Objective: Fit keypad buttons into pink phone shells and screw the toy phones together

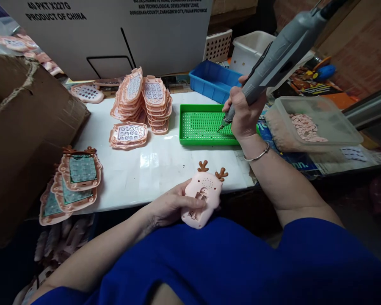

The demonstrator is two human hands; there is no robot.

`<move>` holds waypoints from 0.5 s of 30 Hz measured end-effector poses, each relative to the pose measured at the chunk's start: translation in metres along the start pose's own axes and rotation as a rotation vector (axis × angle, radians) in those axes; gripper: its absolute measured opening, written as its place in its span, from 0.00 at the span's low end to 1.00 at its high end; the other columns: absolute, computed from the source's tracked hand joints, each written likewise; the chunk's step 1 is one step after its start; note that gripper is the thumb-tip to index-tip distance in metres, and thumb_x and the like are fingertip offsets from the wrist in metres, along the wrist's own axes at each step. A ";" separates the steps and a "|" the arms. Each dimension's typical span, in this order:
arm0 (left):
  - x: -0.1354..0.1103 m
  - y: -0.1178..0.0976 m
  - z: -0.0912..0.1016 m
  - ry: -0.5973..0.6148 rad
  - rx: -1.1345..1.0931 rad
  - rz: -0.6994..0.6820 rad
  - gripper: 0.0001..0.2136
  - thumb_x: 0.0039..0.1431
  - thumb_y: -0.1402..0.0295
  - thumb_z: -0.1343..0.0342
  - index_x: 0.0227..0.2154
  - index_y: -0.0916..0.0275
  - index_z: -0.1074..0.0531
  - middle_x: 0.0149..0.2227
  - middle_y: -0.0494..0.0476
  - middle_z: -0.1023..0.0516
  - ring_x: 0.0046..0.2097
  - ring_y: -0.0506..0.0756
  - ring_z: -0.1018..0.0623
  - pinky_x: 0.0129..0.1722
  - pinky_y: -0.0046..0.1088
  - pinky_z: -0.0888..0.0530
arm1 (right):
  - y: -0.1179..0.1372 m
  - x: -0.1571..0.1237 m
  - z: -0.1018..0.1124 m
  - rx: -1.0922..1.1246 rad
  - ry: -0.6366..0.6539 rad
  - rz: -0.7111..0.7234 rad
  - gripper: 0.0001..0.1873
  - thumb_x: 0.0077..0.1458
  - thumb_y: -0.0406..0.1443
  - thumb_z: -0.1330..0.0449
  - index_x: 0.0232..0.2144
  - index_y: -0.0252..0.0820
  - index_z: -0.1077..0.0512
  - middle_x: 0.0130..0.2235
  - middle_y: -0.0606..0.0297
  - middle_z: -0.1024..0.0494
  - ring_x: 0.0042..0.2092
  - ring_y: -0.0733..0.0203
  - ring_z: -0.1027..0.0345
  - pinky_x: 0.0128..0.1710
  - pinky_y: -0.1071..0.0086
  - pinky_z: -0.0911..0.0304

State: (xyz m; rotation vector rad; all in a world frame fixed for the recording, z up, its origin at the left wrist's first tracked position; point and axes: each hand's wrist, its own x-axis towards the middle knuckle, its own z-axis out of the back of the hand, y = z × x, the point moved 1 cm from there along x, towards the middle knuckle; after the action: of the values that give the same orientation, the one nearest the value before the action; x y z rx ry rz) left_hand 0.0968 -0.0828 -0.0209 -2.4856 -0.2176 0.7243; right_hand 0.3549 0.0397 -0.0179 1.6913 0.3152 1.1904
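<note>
In my left hand [174, 203] is a pink plastic toy phone [208, 190] with brown antlers, held near my lap. Its back faces up, showing a speaker grille and an uncovered battery compartment, with my thumb lying across it. My right hand [246, 110] is wrapped round a grey electric screwdriver [273, 59], tilted so that its bit points down at a green perforated tray [190, 142]. Whether the bit touches a screw in the tray is too small to tell. The screwdriver's upper end runs out at the top right.
Pink keypad shells [157, 97] stand stacked at the back of the white table [123, 169]. Shells with green circuit boards [82, 169] overlap at the left, beside a cardboard box [25, 127]. Behind the tray is a blue bin [209, 82]; a clear tub [330, 110] holds small pink pieces.
</note>
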 end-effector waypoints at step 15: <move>0.021 -0.031 0.010 -0.399 -0.336 -0.512 0.16 0.57 0.73 0.42 0.49 0.59 0.30 0.42 0.57 0.19 0.45 0.59 0.19 0.51 0.47 0.23 | 0.116 -0.036 -0.027 0.339 -0.015 0.088 0.16 0.46 0.50 0.32 0.33 0.56 0.33 0.20 0.76 0.39 0.19 0.66 0.44 0.18 0.67 0.47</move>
State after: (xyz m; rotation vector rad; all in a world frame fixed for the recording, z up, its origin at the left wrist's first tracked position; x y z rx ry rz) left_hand 0.1092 -0.0461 -0.0210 -2.3899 -1.1558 1.0049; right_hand 0.2794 -0.0236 0.0587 2.0224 0.4579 1.2394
